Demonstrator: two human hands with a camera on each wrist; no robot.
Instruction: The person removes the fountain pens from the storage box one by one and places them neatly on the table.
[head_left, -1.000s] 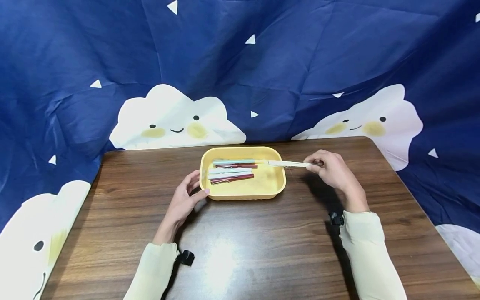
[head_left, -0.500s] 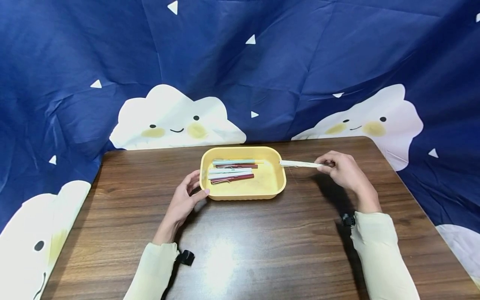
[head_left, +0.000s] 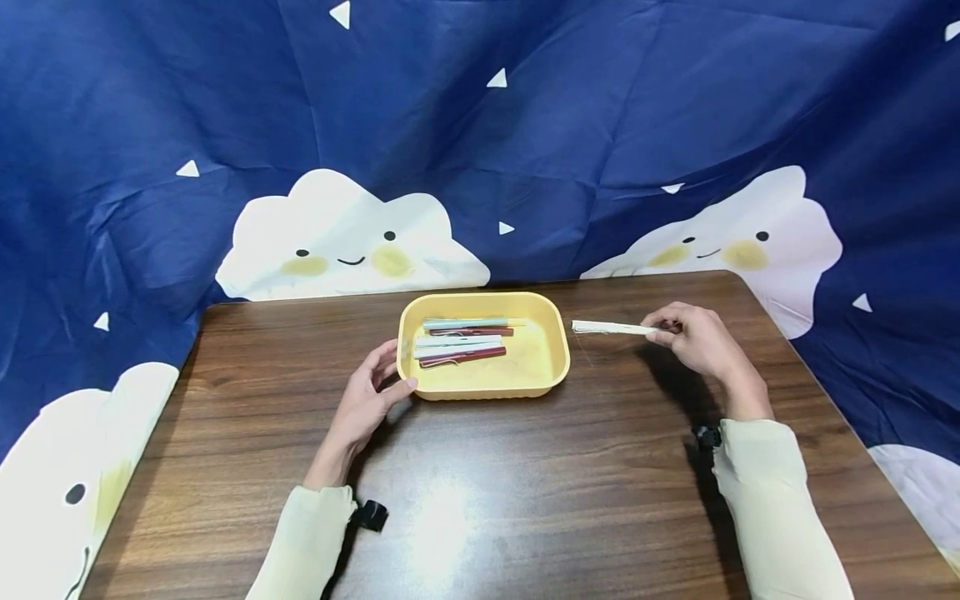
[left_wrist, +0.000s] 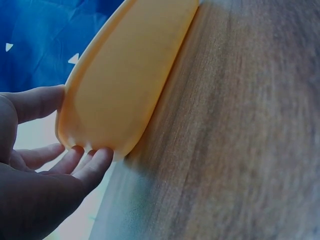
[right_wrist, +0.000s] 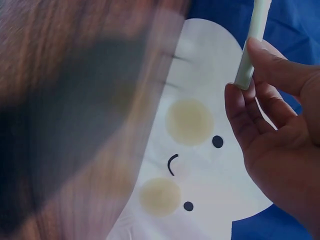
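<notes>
My right hand (head_left: 699,342) pinches a white pen (head_left: 611,327) by its right end, thumb against fingers. The pen lies nearly level, its clip end pointing left, just beyond the right wall of a yellow plastic tray (head_left: 487,394). In the right wrist view, the pen's plain end (right_wrist: 244,80) shows between thumb and fingertips. My left hand (head_left: 366,396) holds the tray's left end, thumb at the near corner and the other fingers round the outside. Inside the tray lie a light blue pen (head_left: 465,322) with a yellow end, pale pens (head_left: 459,341) and dark red pens (head_left: 472,356).
The tray rests on a dark wooden table (head_left: 525,500), towards its far edge. Behind hangs a blue cloth (head_left: 420,100) with smiling white clouds. A small black device (head_left: 371,515) sits at the left wrist, another (head_left: 707,437) at the right.
My right hand has drawn the white pen rightward, from over the tray's right end to outside its rim. The left hand and tray stay in place.
</notes>
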